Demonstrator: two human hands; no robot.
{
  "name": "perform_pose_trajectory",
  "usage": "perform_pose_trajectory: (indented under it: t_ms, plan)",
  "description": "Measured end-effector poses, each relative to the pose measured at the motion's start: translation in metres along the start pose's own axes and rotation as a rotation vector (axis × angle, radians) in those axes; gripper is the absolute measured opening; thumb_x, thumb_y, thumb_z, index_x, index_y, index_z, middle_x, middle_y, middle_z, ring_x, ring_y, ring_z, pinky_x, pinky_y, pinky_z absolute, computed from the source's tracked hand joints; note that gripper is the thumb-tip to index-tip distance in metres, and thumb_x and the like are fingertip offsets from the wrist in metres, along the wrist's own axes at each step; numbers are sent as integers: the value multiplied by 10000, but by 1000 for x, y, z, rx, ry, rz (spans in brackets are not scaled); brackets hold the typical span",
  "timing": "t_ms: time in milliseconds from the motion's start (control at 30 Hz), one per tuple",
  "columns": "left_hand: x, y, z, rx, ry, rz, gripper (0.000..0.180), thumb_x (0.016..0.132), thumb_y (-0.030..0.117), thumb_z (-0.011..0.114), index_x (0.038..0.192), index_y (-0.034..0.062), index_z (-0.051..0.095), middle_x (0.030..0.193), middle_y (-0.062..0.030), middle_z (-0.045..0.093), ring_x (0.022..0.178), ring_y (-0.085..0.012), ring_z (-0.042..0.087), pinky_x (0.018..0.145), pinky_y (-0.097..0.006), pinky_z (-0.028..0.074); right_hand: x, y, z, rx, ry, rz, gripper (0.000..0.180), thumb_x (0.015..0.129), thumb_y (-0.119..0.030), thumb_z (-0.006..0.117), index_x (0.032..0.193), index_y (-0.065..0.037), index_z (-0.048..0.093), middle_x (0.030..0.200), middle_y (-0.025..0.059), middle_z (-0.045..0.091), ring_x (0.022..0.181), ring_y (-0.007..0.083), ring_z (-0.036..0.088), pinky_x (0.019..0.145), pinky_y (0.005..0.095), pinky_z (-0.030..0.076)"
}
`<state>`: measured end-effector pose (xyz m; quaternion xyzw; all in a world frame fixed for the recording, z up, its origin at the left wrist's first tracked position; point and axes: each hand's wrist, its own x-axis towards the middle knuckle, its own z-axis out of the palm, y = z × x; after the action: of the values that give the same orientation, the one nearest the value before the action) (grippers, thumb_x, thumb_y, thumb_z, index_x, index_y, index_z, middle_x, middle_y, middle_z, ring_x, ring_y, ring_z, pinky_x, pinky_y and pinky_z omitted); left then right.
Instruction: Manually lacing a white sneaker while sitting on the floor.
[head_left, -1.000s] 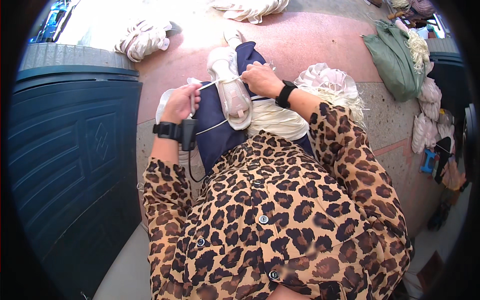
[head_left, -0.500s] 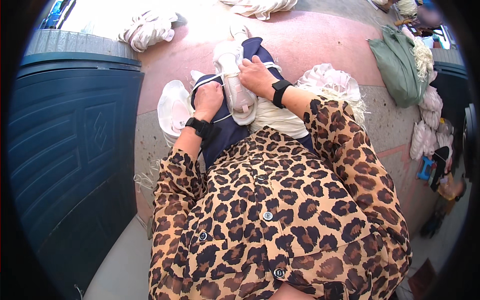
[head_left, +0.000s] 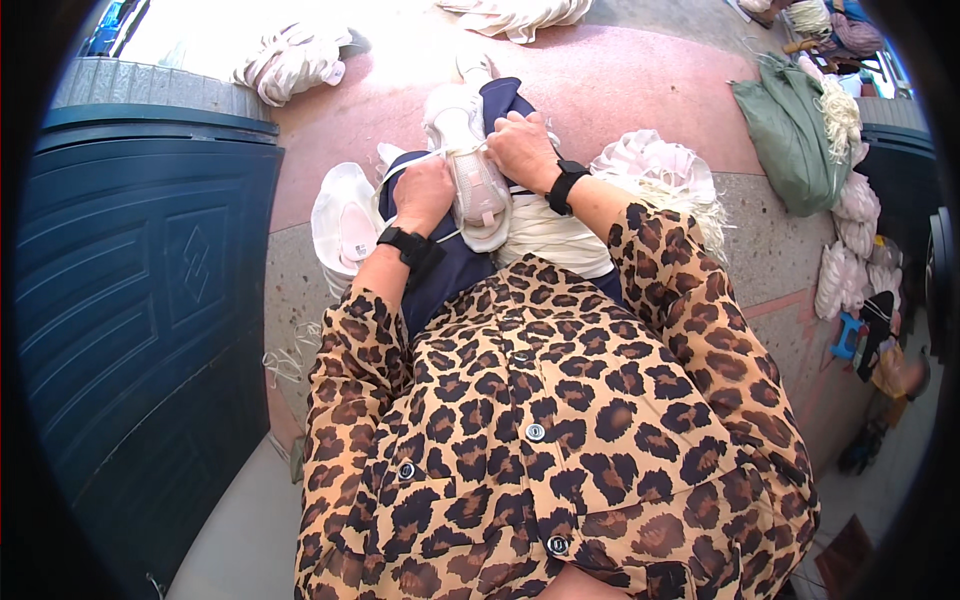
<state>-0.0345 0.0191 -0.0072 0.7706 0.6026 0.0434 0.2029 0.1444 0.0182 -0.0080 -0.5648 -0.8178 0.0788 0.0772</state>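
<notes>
The white and pale pink shoe (head_left: 474, 188) lies lengthwise over the person's navy-trousered lap, its rounded, pale-tabbed end towards the person's body. A white lace (head_left: 425, 157) crosses its middle, between the two hands. The left hand (head_left: 424, 190) is curled into a fist just beside the shoe's left edge, gripping the lace; the fingertips are hidden beneath the knuckles. The right hand (head_left: 524, 152) is also closed, its fingers pinching the lace at the shoe's right edge. Each wrist wears a black band.

A bundle of cream strands (head_left: 556, 242) rests on the lap just right of the shoe. On the floor (head_left: 620, 85) to the left, near the left hand, sits a white shoe upper (head_left: 343, 218) with a pink inside. To the right lies a heap of white uppers (head_left: 652, 168) with cream strands spilling out. Farther right stands a slumped green sack (head_left: 795, 135), with pale bundles near it. A dark blue panelled door (head_left: 150, 230) fills the left side.
</notes>
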Motion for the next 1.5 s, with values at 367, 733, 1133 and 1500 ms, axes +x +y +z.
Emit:
perform_pose_trajectory:
  t_ms: [367,733,1133,1500]
  plan:
    - [-23,32,-16,326,89,14,271,741,318,599,768,50,628,792,-83,608,851,-250,512,696,-421,394,-6,-2,-14,51,-169,-25,329,769,-366,558,788,-45,629,855,95,574,874,235,517,734,401,369]
    - [-16,28,2,-7,294,50,137,732,148,548,815,68,621,797,-92,604,833,-270,521,697,-391,423,-4,6,6,138,-142,-26,171,699,-126,513,779,-32,631,823,144,593,824,284,556,702,398,434]
    - [30,15,-1,-78,285,258,55,723,73,552,705,34,517,701,-155,572,723,-322,539,628,-409,437,-3,-19,-7,-48,20,-160,128,707,-131,521,737,-84,637,864,66,577,909,211,511,763,341,388]
    - [65,20,-26,-1140,-265,-226,168,706,111,682,817,41,577,699,8,547,571,-47,466,495,-183,377,5,5,-20,199,316,-263,121,678,-74,536,785,-104,582,757,42,504,821,192,493,695,340,364]
